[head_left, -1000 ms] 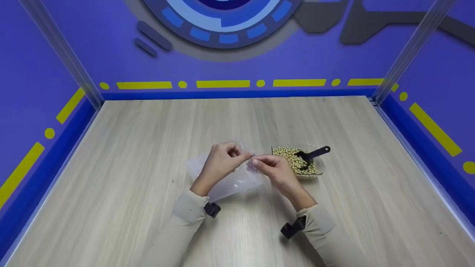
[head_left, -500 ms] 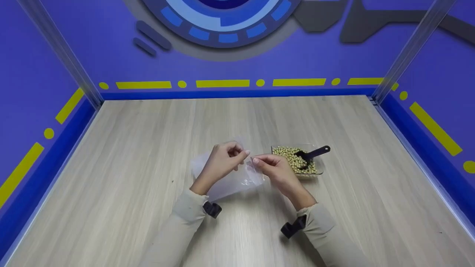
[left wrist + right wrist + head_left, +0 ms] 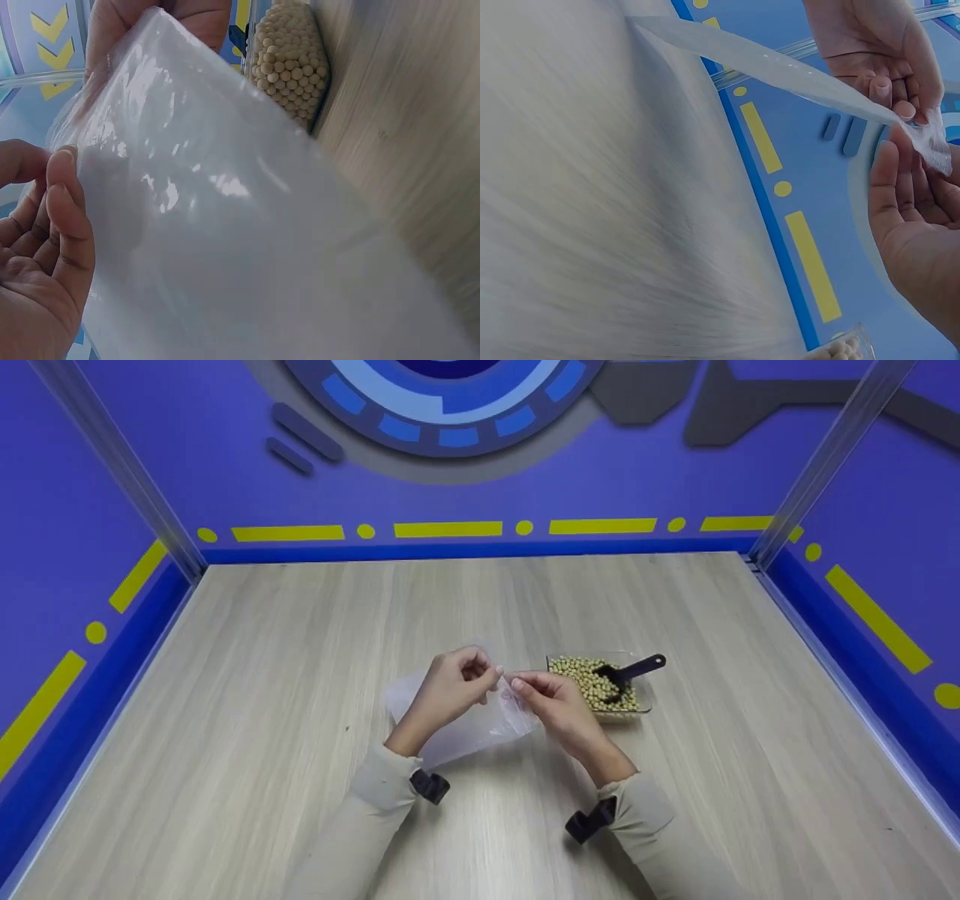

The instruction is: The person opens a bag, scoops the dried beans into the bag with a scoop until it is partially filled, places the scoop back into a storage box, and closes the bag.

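Note:
A clear, frosty plastic bag (image 3: 469,733) hangs slanted over the table, beneath and between the two hands. Thumb and fingertips of my left hand (image 3: 448,684) pinch its upper edge. Just to the right, my right hand (image 3: 561,706) pinches the same edge near a corner, the fingertips of both hands close together. The left wrist view shows the bag's broad, shiny side (image 3: 225,225) with the left hand (image 3: 45,247) at its edge. Seen from the right wrist, the bag (image 3: 780,75) is a thin slanting strip running up to the right hand (image 3: 919,217).
Right beside the right hand stands a clear rectangular container (image 3: 647,710) of pale round beans (image 3: 581,671). A black scoop (image 3: 643,667) sticks out of the beans, handle toward the right. Blue-purple panels (image 3: 465,502) enclose the wooden table (image 3: 300,622) at the back and sides.
My left fingertips have drawn slightly left, away from the right fingertips, which they met a second ago. The bag has shifted a little between the hands. Container and scoop stay put.

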A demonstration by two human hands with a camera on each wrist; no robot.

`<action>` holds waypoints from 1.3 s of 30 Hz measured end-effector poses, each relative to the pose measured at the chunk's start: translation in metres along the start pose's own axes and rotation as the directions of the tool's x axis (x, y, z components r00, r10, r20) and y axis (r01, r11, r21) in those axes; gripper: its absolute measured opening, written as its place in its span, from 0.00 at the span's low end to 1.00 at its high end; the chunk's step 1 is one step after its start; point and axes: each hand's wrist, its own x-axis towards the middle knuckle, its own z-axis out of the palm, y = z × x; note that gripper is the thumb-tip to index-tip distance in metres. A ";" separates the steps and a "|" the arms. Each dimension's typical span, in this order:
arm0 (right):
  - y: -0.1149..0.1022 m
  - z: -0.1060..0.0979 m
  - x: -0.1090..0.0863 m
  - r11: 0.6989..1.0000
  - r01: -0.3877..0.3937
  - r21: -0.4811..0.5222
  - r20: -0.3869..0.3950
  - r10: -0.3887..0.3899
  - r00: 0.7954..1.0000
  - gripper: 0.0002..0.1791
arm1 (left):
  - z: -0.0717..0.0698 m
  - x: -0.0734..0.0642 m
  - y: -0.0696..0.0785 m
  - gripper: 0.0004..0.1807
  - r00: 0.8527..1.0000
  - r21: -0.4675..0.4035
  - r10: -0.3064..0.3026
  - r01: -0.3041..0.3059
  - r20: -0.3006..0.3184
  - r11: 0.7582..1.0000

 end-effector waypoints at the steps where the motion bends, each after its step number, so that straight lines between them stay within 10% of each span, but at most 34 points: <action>1: 0.000 0.000 0.000 1.000 0.015 -0.002 0.005 -0.015 1.000 0.15 | 0.000 0.000 0.000 0.09 1.000 -0.008 0.000 0.000 -0.001 1.000; 39: 0.003 0.014 -0.006 0.964 0.253 -0.086 -0.074 -0.259 0.963 0.09 | 0.002 -0.006 0.008 0.12 0.995 -0.048 -0.020 0.025 0.098 0.999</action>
